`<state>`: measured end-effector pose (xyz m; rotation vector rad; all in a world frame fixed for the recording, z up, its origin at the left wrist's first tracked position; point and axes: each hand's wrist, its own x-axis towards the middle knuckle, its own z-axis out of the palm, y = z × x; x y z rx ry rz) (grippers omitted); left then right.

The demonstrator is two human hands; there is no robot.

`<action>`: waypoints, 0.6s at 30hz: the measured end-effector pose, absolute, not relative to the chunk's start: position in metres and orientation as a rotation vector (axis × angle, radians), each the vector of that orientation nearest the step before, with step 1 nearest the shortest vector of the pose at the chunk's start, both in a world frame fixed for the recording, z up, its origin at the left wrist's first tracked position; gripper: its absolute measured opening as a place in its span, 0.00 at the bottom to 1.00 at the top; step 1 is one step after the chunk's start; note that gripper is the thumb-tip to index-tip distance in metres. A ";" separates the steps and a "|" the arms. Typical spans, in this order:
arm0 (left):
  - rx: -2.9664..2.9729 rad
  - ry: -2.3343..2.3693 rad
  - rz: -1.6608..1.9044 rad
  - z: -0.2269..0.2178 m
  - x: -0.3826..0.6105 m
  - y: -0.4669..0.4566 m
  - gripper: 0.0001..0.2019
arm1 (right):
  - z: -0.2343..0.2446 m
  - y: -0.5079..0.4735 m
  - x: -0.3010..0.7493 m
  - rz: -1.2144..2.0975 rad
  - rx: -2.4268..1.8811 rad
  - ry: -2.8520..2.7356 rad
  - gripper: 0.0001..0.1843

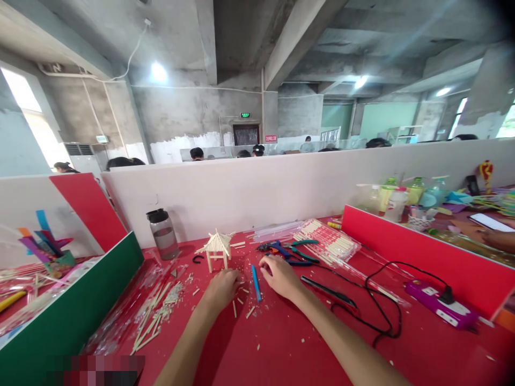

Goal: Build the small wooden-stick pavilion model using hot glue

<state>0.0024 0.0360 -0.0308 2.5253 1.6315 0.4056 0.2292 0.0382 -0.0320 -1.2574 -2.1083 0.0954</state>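
Note:
A small pavilion built of pale wooden sticks point(218, 247), with a pointed roof on thin legs, stands upright on the red table. Just in front of it is my left hand point(222, 289), low over the tabletop, its fingers loosely bent and partly hidden; nothing shows in it. My right hand point(280, 274) is open, thumb and forefinger apart, in front of the pliers. Between both hands lies a blue pen-like stick point(256, 283), which neither hand grips. Behind the right hand are pliers with green and blue handles point(304, 251).
Cut sticks point(152, 316) and scraps lie left, near a water bottle point(163, 234). A pack of sticks point(328, 239) lies behind right. A utility knife point(329, 292), black cable and purple power strip point(441, 304) are at right. Green point(80, 305) and red point(426, 260) dividers stand either side.

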 end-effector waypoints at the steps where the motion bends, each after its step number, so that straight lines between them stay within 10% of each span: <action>1: 2.516 1.633 0.400 -0.031 0.002 0.036 0.08 | -0.031 0.040 0.233 0.086 -1.288 -2.112 0.05; 7: 2.527 1.636 0.406 -0.031 -0.003 0.039 0.09 | -0.031 0.047 0.256 -0.010 -1.510 -2.132 0.07; 18: 2.527 1.558 0.651 -0.020 0.000 0.038 0.07 | -0.035 0.044 0.273 0.123 -1.849 -2.331 0.43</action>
